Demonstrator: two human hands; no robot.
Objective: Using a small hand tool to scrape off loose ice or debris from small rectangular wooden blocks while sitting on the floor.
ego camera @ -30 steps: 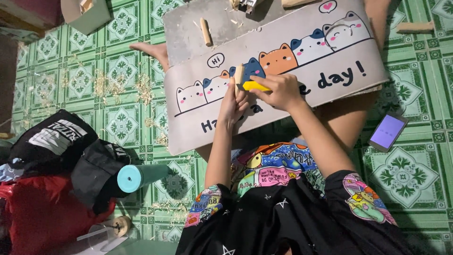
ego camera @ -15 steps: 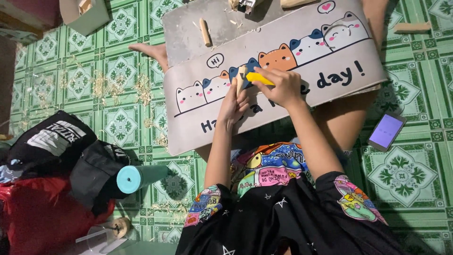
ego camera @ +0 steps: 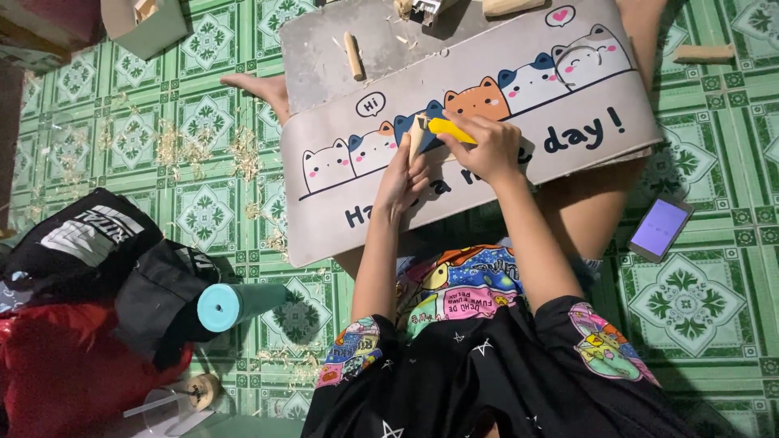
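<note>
My left hand (ego camera: 403, 180) grips a short pale wooden stick (ego camera: 418, 136), holding it upright over a beige mat (ego camera: 519, 174) printed with cartoon cats. My right hand (ego camera: 489, 148) is closed on a yellow-handled knife (ego camera: 449, 128), its tip against the top of the stick. Both hands work over my lap, just above the mat.
More wooden sticks lie around: one (ego camera: 353, 54) on the grey board behind the mat, another (ego camera: 703, 53) on the green tiled floor at right. A phone (ego camera: 660, 227) lies at right. Black and red bags (ego camera: 89, 268), a teal-capped bottle (ego camera: 231, 304) and wood shavings (ego camera: 174, 146) sit left.
Both hands have shifted slightly up the mat with the stick and knife; the knife has moved along the stick's top.
</note>
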